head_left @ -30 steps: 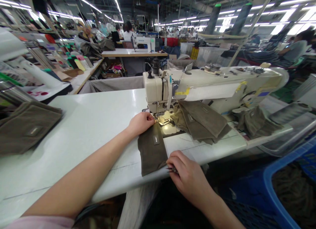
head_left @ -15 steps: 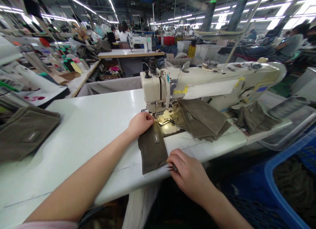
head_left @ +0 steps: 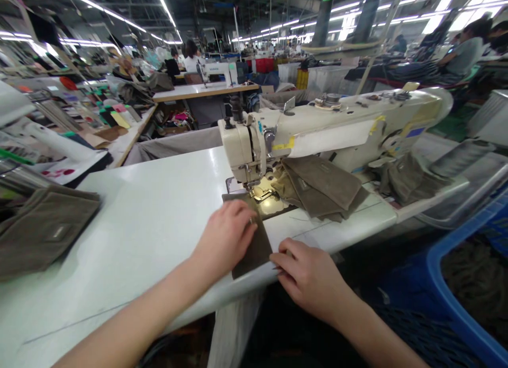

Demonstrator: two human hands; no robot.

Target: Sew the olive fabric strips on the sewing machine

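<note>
A dark olive fabric piece (head_left: 260,246) lies on the white sewing table (head_left: 159,209), its far end under the presser foot of the cream sewing machine (head_left: 317,130). My left hand (head_left: 226,236) rests flat on top of the piece, fingers stretched toward the needle, hiding its small label. My right hand (head_left: 307,278) is curled at the piece's near right corner by the table's front edge, pinching the cloth; a small metal tool seems to be in its fingers.
Sewn olive pieces (head_left: 321,185) are heaped behind the needle under the machine arm, more (head_left: 405,180) lie further right. A stack of olive pieces (head_left: 43,230) sits at the far left. A blue bin (head_left: 448,299) stands at the lower right. Other people work at distant tables.
My left hand drew back from the presser foot and now lies flat over the middle of the piece. The right hand stayed at the near corner. The view shifted slightly.
</note>
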